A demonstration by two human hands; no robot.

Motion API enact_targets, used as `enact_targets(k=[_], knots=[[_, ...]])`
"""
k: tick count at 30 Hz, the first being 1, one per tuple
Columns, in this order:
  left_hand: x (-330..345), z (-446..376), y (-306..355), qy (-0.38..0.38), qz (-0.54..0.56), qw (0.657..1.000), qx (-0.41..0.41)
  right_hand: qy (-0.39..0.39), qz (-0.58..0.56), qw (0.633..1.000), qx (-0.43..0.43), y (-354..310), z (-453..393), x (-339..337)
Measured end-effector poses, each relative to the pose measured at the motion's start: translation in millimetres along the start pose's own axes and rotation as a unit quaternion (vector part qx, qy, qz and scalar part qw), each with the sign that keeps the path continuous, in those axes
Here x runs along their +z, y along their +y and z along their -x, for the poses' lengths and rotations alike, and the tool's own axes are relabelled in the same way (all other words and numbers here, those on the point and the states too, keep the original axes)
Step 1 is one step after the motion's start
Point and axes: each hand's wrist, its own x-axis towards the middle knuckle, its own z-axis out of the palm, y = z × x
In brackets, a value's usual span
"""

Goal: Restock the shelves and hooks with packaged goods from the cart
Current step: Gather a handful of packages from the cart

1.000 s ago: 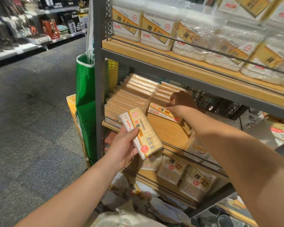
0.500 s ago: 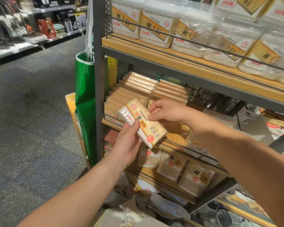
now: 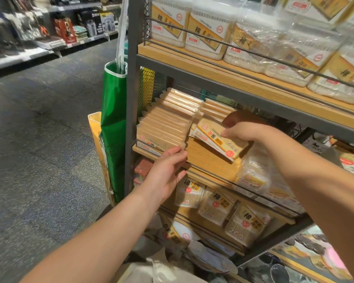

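Shelving step: right hand (image 3: 247,133) pinches a toothpick pack (image 3: 219,139), tilted over the middle shelf (image 3: 208,162) at frame centre. Left hand (image 3: 168,170), fingers relaxed and empty, touches the left stack (image 3: 168,123). Next, likely: slide pack against the rear row.

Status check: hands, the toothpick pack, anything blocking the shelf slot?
Right hand grips toothpick pack, tilted over middle shelf. Left hand open at shelf edge, fingertips against left stack. Bare shelf board under the pack, nothing in the way.

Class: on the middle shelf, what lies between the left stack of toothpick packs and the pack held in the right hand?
Only bare wooden shelf shows between the stack and the pack, in the head view.
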Motion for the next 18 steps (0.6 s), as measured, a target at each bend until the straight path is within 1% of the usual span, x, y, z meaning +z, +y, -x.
enact_targets(k=[3, 8, 11, 13, 15, 18], knots=[[0.6, -1.4, -1.6, 0.013, -0.001, 1.0, -0.007, 0.04, 0.057, 0.998, 0.01, 0.7, -9.7, 15.4], [0.7, -2.1, -1.3, 0.024, -0.026, 0.999, -0.013, 0.084, 0.051, 0.995, -0.005, -10.1, -24.7, 35.8], [-3.2, -2.8, -1.3, 0.035, -0.03, 0.999, -0.023, 0.119, 0.069, 0.99, -0.012, -14.1, -30.2, 39.5], [-6.5, -3.2, -1.7, 0.044, -0.033, 0.998, -0.028, 0.125, 0.067, 0.99, -0.02, -16.7, -32.6, 41.5], [-10.5, -2.9, -1.8, 0.052, -0.029, 0.998, -0.033, 0.129, 0.068, 0.989, -0.037, -20.5, -34.0, 43.2], [-15.4, -1.0, -3.0, 0.045, -0.035, 0.997, -0.046, 0.166, 0.092, 0.978, -0.082, -26.0, -30.8, 44.0]])
